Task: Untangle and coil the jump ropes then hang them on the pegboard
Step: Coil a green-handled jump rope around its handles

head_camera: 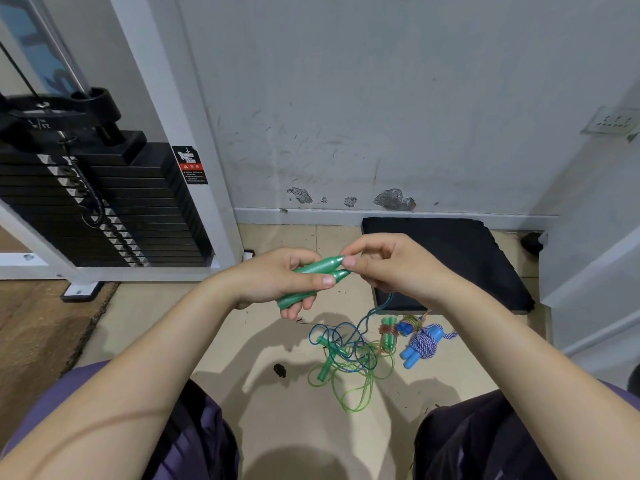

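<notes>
From the head camera, looking down past two bare forearms, the left hand [277,282] is wrapped around a pair of green handles [313,278] held side by side, thumb laid across them and fingers curled underneath. The right hand [388,268] pinches at the pointed tips of those handles, thumb and forefinger closed where the cord comes out; its other fingers are curled loosely. A thin blue-green cord [377,308] drops from under the right hand to the floor [242,341], where it joins a loose tangle of ropes [349,358], green and blue loops crossing one another with another pair of green handles caught among them. Just right of the tangle lie two bundles that look already wound: a small green-handled one [388,332] bound with reddish cord, and a blue-handled one [420,342] wrapped in purple-and-white rope, with a third blue piece between them that is hard to make out. A black mat [450,258] lies against the wall beyond, and a weight stack [104,209] stands to the left. No pegboard is in view. As a judgement, the task is partway through: some ropes seem coiled, this one has its handles gathered but its cord still snarled, at least one more waits in the heap, and none has been hung.
</notes>
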A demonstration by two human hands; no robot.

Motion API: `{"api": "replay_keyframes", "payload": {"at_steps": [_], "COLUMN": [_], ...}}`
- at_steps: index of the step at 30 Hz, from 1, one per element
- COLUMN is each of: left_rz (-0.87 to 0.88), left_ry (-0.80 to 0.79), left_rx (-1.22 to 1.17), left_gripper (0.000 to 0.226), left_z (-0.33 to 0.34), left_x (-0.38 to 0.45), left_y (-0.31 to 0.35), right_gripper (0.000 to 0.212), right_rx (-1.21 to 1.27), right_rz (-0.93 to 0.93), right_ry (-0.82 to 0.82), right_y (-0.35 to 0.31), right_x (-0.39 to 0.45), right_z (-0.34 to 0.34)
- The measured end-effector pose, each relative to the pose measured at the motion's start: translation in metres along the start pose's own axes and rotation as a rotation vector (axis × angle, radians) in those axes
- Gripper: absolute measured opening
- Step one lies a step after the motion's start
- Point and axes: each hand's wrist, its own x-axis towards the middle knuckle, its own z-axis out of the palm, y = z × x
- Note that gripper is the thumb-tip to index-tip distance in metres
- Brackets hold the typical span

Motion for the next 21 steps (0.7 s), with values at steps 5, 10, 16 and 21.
{"api": "replay_keyframes", "payload": {"at_steps": [5, 10, 16, 21], "left_rz": [-0.027, 0.187, 0.216, 0.126], "left_ry": [-0.022, 0.431, 0.812, 0.361], "left_rx": [0.094, -0.307, -0.521, -0.260], "left_gripper": [0.026, 0.026, 0.021, 0.015], "left_z": [0.001, -0.011, -0.020, 0.005], "left_x": [0.000, 0.005, 0.010, 0.012], "left_y": [-0.001, 0.000, -0.006, -0.003], "right_gripper": [0.016, 0.020, 0.020, 0.017], "right_rx": [-0.046, -0.057, -0.028, 0.062], "right_rz": [0.019, 0.038, 0.024, -0.027], "right_ry": [0.006, 0.078, 0.133, 0.134], "right_y": [0.001, 0.007, 0.009, 0.000], "right_x": [0.000, 0.003, 0.005, 0.005], "right_z": [0.003, -0.005, -0.012, -0.002]}}
